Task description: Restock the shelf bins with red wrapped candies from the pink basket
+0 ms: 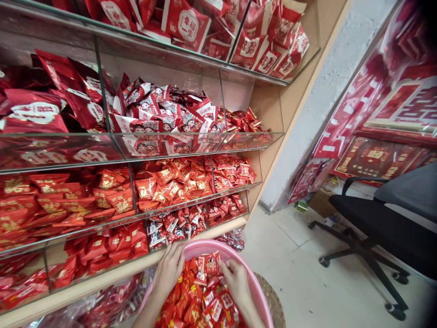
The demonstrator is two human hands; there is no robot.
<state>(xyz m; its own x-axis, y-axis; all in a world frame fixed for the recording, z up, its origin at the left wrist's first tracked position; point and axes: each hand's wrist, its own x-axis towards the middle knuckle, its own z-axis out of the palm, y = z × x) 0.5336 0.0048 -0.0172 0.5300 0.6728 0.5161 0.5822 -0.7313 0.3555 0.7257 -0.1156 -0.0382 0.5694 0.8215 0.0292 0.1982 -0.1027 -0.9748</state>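
Note:
A pink plastic basket (257, 284) full of small red wrapped candy packets (193, 310) stands low in front of me. My left hand (171, 263) is at its far left rim, with fingers curled over the edge. Inside the basket, my right hand (235, 278) pinches a small red packet (212, 263) with gold and cream print between thumb and fingers. More red and orange packets lie loosely below both hands. My right palm faces away, so part of the grip is hidden.
A wooden shelf with glass dividers (218, 193) rises ahead, its compartments holding red packets. Plastic bags (112, 298) lie under the bottom board (102, 278). A round woven stool (273, 300) shows beside the basket. An office chair (368, 218) stands right on the tiled floor (293, 259).

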